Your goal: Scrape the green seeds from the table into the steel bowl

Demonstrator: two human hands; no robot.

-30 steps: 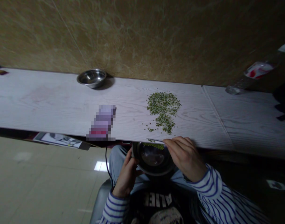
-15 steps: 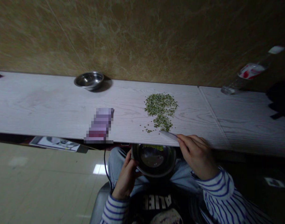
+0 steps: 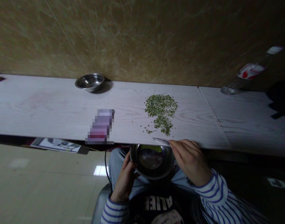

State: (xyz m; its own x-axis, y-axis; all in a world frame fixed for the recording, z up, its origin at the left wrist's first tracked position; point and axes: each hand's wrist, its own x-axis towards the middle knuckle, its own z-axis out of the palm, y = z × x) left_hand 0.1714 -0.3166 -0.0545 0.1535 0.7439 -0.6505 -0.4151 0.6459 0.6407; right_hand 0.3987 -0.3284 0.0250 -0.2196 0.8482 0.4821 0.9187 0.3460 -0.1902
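Big bowl (image 3: 153, 165): metal, held over the lap at the front edge of the worktop (image 3: 51, 102); whether touching that edge, cannot tell.
Left hand (image 3: 124, 179): at the left side of the big bowl, fingers clasping the rim.
Right hand (image 3: 191, 160): at the far right of the big bowl, fingers pinching one end of a thin strip (image 3: 161, 141).
Strip position: just beyond the far rim of the big bowl, tip pointing left; whether resting on the wood, cannot tell.
Beans in the bowl (image 3: 153, 148): small, green, bunched against the far inner side of the big bowl.
Loose beans (image 3: 161, 105): scattered on the worktop beyond the big bowl, in a broad patch, with a narrower one nearer the big bowl and a few strays leftward.
Small bowl (image 3: 89, 83): metal, well beyond and left of the big bowl.
Slab (image 3: 101, 124): purple, pixelated, left of the big bowl.
Bottle (image 3: 251, 71): clear, white-capped, well beyond and right of the big bowl.
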